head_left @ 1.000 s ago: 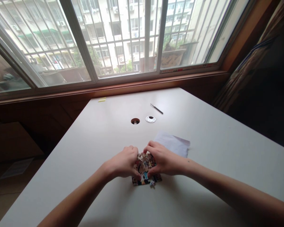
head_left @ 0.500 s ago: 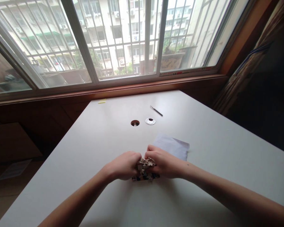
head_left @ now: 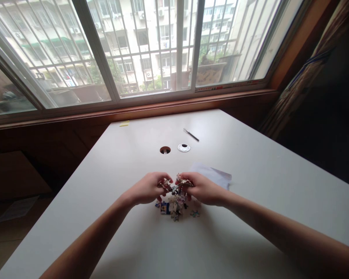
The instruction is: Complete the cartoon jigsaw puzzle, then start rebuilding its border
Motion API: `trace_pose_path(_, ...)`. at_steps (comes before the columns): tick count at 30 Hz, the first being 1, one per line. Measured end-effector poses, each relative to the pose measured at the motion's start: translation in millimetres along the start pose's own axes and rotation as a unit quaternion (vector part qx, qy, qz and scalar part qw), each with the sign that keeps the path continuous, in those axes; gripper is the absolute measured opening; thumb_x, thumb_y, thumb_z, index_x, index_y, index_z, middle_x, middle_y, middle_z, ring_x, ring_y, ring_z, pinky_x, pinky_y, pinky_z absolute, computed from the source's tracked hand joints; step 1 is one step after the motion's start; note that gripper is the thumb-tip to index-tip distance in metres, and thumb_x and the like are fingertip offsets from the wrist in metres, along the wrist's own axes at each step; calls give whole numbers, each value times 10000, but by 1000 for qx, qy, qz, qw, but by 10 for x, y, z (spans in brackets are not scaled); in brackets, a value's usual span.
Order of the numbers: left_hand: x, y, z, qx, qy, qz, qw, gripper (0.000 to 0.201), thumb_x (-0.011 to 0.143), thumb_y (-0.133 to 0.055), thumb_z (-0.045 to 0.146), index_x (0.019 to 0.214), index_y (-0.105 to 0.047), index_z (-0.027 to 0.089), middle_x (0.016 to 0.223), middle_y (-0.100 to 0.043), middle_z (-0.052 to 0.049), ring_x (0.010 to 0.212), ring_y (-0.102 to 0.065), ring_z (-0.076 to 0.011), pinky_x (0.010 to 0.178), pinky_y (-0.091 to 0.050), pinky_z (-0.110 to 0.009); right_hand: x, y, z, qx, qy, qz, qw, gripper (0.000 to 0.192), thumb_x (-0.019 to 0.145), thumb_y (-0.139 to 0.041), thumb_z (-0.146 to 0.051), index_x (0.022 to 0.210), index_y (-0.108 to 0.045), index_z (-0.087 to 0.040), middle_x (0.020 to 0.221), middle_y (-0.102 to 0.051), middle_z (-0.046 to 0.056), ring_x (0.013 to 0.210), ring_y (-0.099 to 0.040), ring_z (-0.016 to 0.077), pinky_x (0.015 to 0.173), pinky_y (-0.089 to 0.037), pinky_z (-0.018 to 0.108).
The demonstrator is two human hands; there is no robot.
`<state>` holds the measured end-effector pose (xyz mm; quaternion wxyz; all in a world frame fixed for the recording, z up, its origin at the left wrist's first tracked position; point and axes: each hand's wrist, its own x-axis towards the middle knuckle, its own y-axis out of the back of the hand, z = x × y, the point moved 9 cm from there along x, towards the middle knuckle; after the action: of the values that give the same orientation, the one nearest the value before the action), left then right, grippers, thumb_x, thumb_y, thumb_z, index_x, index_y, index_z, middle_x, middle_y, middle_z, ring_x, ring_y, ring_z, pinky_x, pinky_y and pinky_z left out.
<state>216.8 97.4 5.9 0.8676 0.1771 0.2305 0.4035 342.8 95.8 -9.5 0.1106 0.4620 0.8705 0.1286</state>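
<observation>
Two clumps of jigsaw pieces (head_left: pixel 174 193) are gripped by left hand (head_left: pixel 147 188) and right hand (head_left: pixel 202 188) above the table (head_left: pixel 250 162), loose pieces lying below

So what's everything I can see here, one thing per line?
jigsaw puzzle pieces: a small heap, multicoloured, on the table between and under the hands
loose puzzle piece: one, pale, just right of the heap
paper sheet: one, white, behind the right hand
pen: one, dark, far part of the table
cable hole: one, dark, mid-table
hole cover: one, white ring, beside the hole
sticky note: one, yellow, far left table edge
table: one, white
window: barred, facing apartment blocks
curtain: dark, right
left hand: gripping pieces
right hand: gripping pieces
</observation>
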Motion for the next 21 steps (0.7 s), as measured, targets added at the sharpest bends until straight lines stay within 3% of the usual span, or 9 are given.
trace_pose_path(3,2,29,5,2,5,4,1000,248,868,-570,328,981,-684,140,781,-679,-48,660,-680,-170,602,-543,-262,-4,8,127,71,-58,-4,996,184,829,-585,-197,1012,-593,-181,831,-656,21,664,-635,152,593,-526,283)
trace_pose_path(6,-9,7,29,-10,15,-5,1000,299,904,-537,380,981,-685,131,783,-678,-54,653,-677,-173,586,-541,-267,-12,20,128,71,-67,-12,995,208,841,-593,-221,1043,-605,-168,875,-695,48,709,-663,159,646,-549,296)
trace_pose_path(10,-53,-39,174,-8,-30,-33,999,281,884,-542,242,1111,-681,153,986,-718,-76,882,-681,-193,757,-553,-281,-12,51,31,27,-33,-20,999,188,859,-603,-272,1004,-632,-155,875,-710,58,749,-675,164,685,-556,297)
trace_pose_path(13,-140,-49,286,34,-56,-70,995,332,898,-555,262,1206,-650,181,1074,-712,-75,965,-664,-210,827,-536,-299,-28,103,-51,-30,-12,-16,999,193,866,-597,-292,1001,-642,-162,848,-715,50,717,-676,164,657,-550,291)
trace_pose_path(17,-284,-84,425,143,-105,-100,979,373,877,-630,332,1239,-625,238,1205,-653,-71,1090,-613,-236,944,-496,-341,-98,121,-246,-141,46,-44,988,337,841,-623,-271,1170,-601,-198,961,-731,53,829,-689,184,762,-546,315)
trace_pose_path(19,-308,-130,419,231,-112,-78,963,533,810,-711,404,1304,-573,258,1285,-592,-90,1189,-539,-286,1003,-464,-399,-153,83,-322,-166,71,-83,980,520,822,-623,-224,1326,-491,-224,1124,-704,65,951,-673,187,830,-532,313)
trace_pose_path(21,-289,-206,352,312,-99,-45,944,869,697,-790,514,1444,-427,255,1399,-489,-145,1270,-446,-370,1021,-442,-491,-204,53,-353,-181,82,-113,974,627,818,-607,-199,1407,-394,-234,1234,-650,79,983,-657,180,844,-526,304)
